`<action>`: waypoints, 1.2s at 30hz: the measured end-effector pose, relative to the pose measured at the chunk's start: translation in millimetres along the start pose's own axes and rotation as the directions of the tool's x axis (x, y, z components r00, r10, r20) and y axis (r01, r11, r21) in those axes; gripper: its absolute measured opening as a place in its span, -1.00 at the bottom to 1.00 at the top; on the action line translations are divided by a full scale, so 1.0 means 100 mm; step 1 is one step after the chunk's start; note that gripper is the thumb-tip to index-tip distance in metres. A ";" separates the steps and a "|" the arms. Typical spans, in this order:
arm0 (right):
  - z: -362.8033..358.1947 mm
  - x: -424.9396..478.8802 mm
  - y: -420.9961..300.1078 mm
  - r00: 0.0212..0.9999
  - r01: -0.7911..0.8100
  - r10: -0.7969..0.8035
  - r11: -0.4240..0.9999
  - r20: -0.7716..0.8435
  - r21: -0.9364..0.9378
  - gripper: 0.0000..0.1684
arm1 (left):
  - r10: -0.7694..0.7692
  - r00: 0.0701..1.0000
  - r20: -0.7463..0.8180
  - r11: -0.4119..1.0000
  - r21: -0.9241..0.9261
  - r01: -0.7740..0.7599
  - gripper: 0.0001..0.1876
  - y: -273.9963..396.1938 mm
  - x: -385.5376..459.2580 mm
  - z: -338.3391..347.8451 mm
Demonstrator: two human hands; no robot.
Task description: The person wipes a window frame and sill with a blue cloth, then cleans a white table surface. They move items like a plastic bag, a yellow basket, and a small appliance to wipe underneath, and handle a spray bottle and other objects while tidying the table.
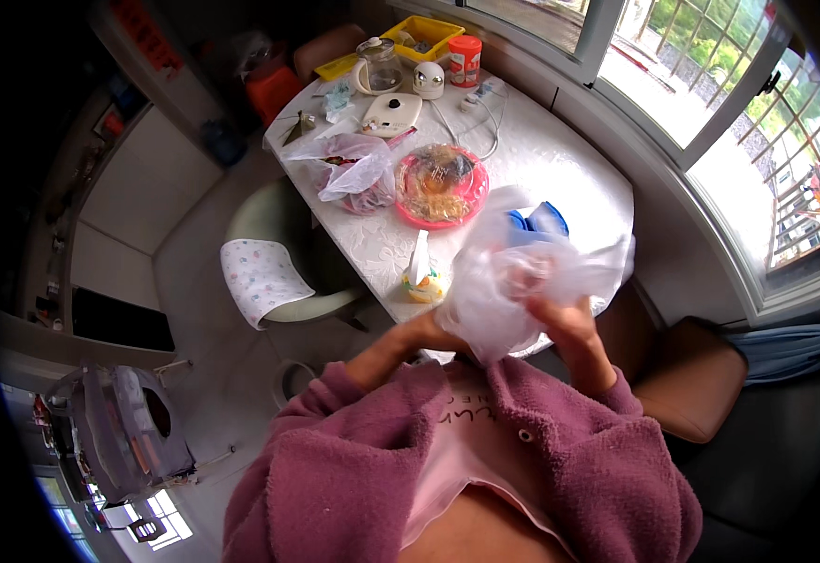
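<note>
A white translucent plastic bag (494,288) spreads over the near right part of the table, blurred as if in motion. My right hand (566,320) grips its near right side, thumb and fingers on the film. At the bag's lower left is my left hand (452,332), its fingers hidden behind the plastic. Something pinkish shows faintly through the bag, too unclear to name. Just beyond the bag lies a blue item (547,219), partly covered. Left of the bag stands a spray bottle (422,278) with a white nozzle. A pink round tray (481,200) holds plastic-wrapped food packs.
The table (374,246) has a patterned white cover. Another plastic bag (357,169), an electric kettle base (392,115), a glass kettle (379,67), a red canister (465,62) and a yellow basket (445,35) stand farther back. Chairs flank the table, one green (262,211), one brown (698,380).
</note>
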State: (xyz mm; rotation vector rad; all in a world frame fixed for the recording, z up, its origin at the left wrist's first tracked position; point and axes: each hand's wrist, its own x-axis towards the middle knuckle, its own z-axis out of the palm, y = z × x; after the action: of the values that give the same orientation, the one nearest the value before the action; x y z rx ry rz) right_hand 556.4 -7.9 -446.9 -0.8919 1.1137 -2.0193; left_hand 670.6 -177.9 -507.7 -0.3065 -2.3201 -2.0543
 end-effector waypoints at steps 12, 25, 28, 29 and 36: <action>-0.67 0.89 -0.16 0.995 0.015 -0.067 0.834 -0.073 -0.552 -0.69 | 0.014 0.948 0.317 0.848 -0.507 0.157 -0.43 -0.04 0.22 0.18; -0.17 0.27 -0.30 0.997 -0.070 0.049 0.858 -0.055 -0.508 -0.92 | 0.217 0.451 -0.866 0.975 0.210 -0.067 -0.73 0.06 -0.01 -0.72; 0.47 0.09 0.39 0.905 0.152 0.067 0.872 0.421 -0.465 -0.82 | -0.303 0.324 -0.896 0.866 -0.401 -0.299 -0.81 -0.32 -0.37 -1.02; 0.66 0.08 0.62 0.863 -0.095 0.265 0.921 0.429 -0.378 -0.80 | -0.076 0.465 -0.882 0.792 -0.337 -0.509 -0.81 -0.35 -0.43 -0.96; 0.73 0.47 1.87 0.806 -0.267 0.465 0.838 0.367 -0.476 -0.80 | -0.404 0.727 -0.556 0.547 -0.783 -0.295 -0.89 -0.13 -1.54 -0.67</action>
State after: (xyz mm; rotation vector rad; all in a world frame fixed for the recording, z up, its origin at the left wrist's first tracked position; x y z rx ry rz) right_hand 629.4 -155.6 -570.1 -1.1804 1.3140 -1.1694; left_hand 812.0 -264.8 -534.9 0.5076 -0.7774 -2.5419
